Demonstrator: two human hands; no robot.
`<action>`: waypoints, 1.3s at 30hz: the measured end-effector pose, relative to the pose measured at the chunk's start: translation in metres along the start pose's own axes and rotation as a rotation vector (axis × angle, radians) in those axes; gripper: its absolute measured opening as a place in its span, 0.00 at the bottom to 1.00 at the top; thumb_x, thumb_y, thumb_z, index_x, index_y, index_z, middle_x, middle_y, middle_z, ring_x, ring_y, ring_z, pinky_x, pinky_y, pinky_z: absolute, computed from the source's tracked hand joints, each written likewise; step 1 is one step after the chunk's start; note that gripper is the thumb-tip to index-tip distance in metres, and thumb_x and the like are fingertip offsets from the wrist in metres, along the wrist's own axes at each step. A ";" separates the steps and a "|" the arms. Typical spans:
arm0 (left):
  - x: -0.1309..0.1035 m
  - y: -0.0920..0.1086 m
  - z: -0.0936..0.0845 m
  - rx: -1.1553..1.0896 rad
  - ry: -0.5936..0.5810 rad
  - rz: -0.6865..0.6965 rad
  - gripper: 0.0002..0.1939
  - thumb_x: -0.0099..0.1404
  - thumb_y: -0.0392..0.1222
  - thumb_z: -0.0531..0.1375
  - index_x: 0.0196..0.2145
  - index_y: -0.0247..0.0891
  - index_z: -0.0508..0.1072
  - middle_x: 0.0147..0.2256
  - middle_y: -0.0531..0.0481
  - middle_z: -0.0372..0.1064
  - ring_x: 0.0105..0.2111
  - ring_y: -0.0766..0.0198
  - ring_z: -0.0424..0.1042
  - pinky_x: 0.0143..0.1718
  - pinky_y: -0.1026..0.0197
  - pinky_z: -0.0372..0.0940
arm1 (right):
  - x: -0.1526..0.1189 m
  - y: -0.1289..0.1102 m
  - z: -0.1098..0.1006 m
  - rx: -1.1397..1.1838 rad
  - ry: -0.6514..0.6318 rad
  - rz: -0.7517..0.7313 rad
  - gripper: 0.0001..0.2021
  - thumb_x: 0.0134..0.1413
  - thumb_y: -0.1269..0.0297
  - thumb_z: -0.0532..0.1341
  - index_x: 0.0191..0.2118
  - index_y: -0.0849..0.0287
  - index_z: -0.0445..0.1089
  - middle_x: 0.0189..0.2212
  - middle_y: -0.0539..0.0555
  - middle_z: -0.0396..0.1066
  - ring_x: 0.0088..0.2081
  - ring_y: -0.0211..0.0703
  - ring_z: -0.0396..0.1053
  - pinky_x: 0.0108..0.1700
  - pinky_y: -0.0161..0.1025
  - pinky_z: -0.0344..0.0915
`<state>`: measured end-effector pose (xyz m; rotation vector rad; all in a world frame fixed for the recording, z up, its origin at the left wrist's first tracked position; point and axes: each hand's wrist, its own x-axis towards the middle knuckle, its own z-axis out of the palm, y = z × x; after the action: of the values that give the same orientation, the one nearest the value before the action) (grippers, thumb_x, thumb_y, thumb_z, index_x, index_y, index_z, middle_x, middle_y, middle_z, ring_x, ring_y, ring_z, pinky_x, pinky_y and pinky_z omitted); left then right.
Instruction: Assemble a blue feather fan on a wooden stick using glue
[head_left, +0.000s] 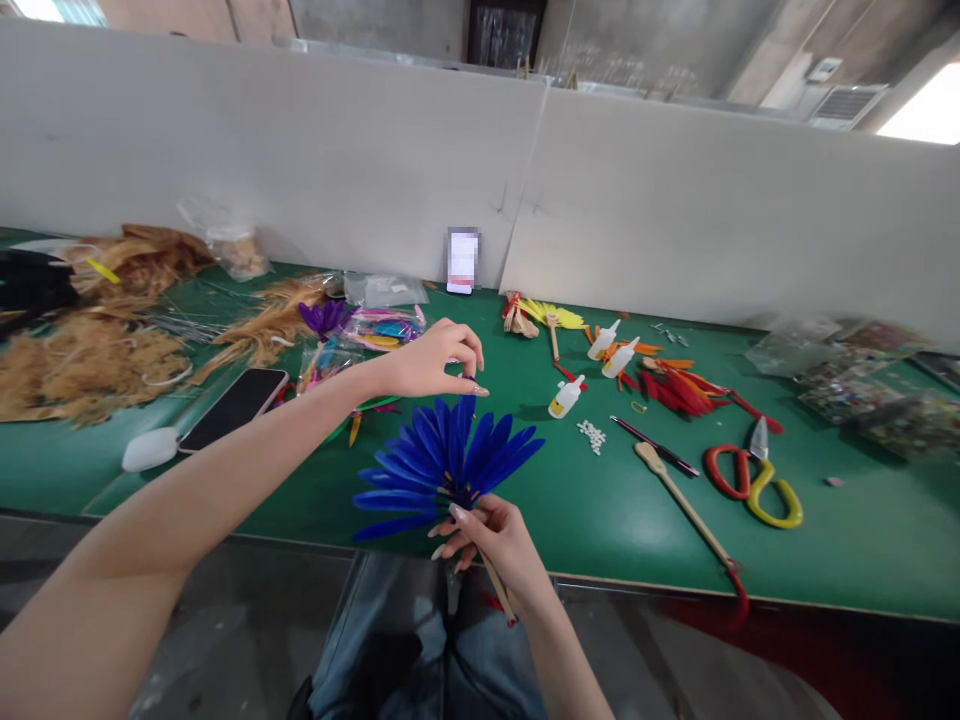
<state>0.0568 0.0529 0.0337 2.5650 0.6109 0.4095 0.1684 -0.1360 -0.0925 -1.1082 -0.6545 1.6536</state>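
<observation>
A fan of deep blue feathers (420, 465) spreads above the table's front edge. My right hand (504, 550) grips it at the base, where the feathers meet a thin wooden handle (496, 590) that slants down below the palm. Over the top of the fan, my left hand (439, 360) has its thumb and fingers closed around the tip of an upright blue feather (466, 408). The feather's lower end disappears among the others.
Scissors (757, 480), a wooden stick (686, 505), a pen (655, 446), white beads (592, 437) and glue bottles (566, 397) lie to the right. On the left are a phone (234, 408), a white case (150, 450) and tan fibres (90, 365). Another phone (463, 262) leans on the partition.
</observation>
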 end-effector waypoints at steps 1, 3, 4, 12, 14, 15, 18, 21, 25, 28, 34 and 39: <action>0.000 0.000 0.001 -0.004 0.001 0.001 0.16 0.57 0.53 0.62 0.23 0.38 0.70 0.42 0.47 0.67 0.48 0.54 0.60 0.52 0.51 0.54 | 0.000 0.000 0.000 0.001 -0.001 0.001 0.23 0.38 0.49 0.70 0.31 0.64 0.66 0.26 0.58 0.77 0.21 0.37 0.73 0.18 0.27 0.65; 0.000 0.000 0.003 -0.009 0.003 0.001 0.15 0.57 0.52 0.62 0.23 0.38 0.70 0.42 0.47 0.67 0.48 0.54 0.60 0.53 0.50 0.53 | -0.001 -0.001 0.000 -0.001 -0.002 0.002 0.23 0.38 0.49 0.70 0.30 0.64 0.65 0.26 0.58 0.77 0.21 0.37 0.73 0.18 0.27 0.65; 0.000 0.000 0.004 -0.009 0.000 0.002 0.15 0.57 0.52 0.62 0.23 0.38 0.69 0.42 0.47 0.67 0.48 0.54 0.60 0.54 0.50 0.52 | -0.001 -0.001 0.001 -0.002 -0.003 0.004 0.23 0.38 0.50 0.70 0.30 0.64 0.65 0.26 0.58 0.77 0.21 0.37 0.74 0.18 0.27 0.64; -0.001 0.003 0.008 -0.025 -0.068 0.000 0.13 0.57 0.48 0.62 0.23 0.38 0.70 0.42 0.47 0.67 0.50 0.55 0.60 0.55 0.53 0.50 | 0.000 -0.002 0.001 -0.021 0.000 0.004 0.23 0.37 0.49 0.71 0.29 0.63 0.66 0.26 0.59 0.77 0.22 0.40 0.74 0.18 0.28 0.64; -0.001 0.003 0.009 -0.028 -0.084 -0.005 0.13 0.57 0.48 0.62 0.23 0.38 0.70 0.42 0.47 0.67 0.50 0.55 0.60 0.55 0.53 0.49 | -0.001 -0.002 0.002 -0.014 0.011 0.009 0.22 0.36 0.50 0.71 0.28 0.63 0.64 0.25 0.58 0.77 0.21 0.40 0.74 0.17 0.28 0.64; -0.001 0.003 0.010 -0.032 -0.087 -0.010 0.13 0.57 0.48 0.62 0.23 0.38 0.70 0.42 0.47 0.67 0.50 0.56 0.60 0.55 0.53 0.49 | -0.001 -0.002 0.002 -0.008 0.015 0.011 0.22 0.36 0.50 0.71 0.27 0.62 0.64 0.25 0.58 0.77 0.21 0.40 0.74 0.17 0.28 0.63; -0.002 0.004 0.011 -0.045 -0.088 -0.024 0.13 0.57 0.48 0.62 0.22 0.38 0.69 0.42 0.47 0.67 0.50 0.56 0.60 0.55 0.53 0.49 | -0.001 -0.003 0.003 0.009 0.016 0.006 0.23 0.35 0.51 0.72 0.25 0.61 0.61 0.25 0.58 0.77 0.21 0.40 0.74 0.17 0.28 0.63; -0.003 0.003 0.011 -0.055 -0.096 -0.024 0.13 0.57 0.48 0.62 0.22 0.38 0.69 0.41 0.47 0.67 0.50 0.56 0.60 0.54 0.54 0.50 | -0.001 -0.004 0.004 0.016 0.006 -0.001 0.23 0.34 0.52 0.72 0.25 0.60 0.60 0.25 0.58 0.77 0.21 0.39 0.74 0.17 0.28 0.63; -0.004 0.001 0.013 -0.062 -0.102 -0.013 0.14 0.58 0.49 0.62 0.22 0.38 0.68 0.40 0.47 0.68 0.50 0.56 0.61 0.53 0.54 0.51 | -0.001 -0.003 0.005 0.009 0.013 -0.003 0.23 0.36 0.50 0.71 0.26 0.62 0.62 0.25 0.59 0.77 0.21 0.39 0.73 0.17 0.28 0.63; -0.005 -0.001 0.015 -0.058 -0.090 -0.014 0.14 0.57 0.50 0.63 0.22 0.38 0.68 0.40 0.47 0.68 0.50 0.56 0.61 0.53 0.54 0.51 | 0.000 0.000 0.005 0.002 0.011 -0.017 0.23 0.38 0.49 0.70 0.29 0.64 0.66 0.26 0.59 0.77 0.21 0.40 0.74 0.17 0.29 0.64; -0.006 0.000 0.016 -0.081 -0.080 -0.029 0.14 0.56 0.49 0.64 0.23 0.38 0.68 0.40 0.47 0.67 0.50 0.55 0.61 0.53 0.54 0.52 | 0.003 0.003 0.005 0.005 0.031 -0.025 0.23 0.39 0.48 0.69 0.31 0.64 0.67 0.26 0.59 0.77 0.21 0.41 0.74 0.17 0.29 0.64; -0.005 -0.001 0.018 -0.081 -0.086 -0.023 0.13 0.56 0.49 0.64 0.24 0.38 0.69 0.41 0.46 0.67 0.49 0.55 0.61 0.52 0.54 0.53 | 0.003 0.001 0.006 -0.014 0.031 -0.027 0.23 0.40 0.46 0.68 0.31 0.64 0.66 0.26 0.59 0.77 0.21 0.40 0.74 0.17 0.29 0.64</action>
<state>0.0592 0.0441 0.0172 2.4818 0.5798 0.3085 0.1623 -0.1328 -0.0921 -1.1284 -0.6594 1.6078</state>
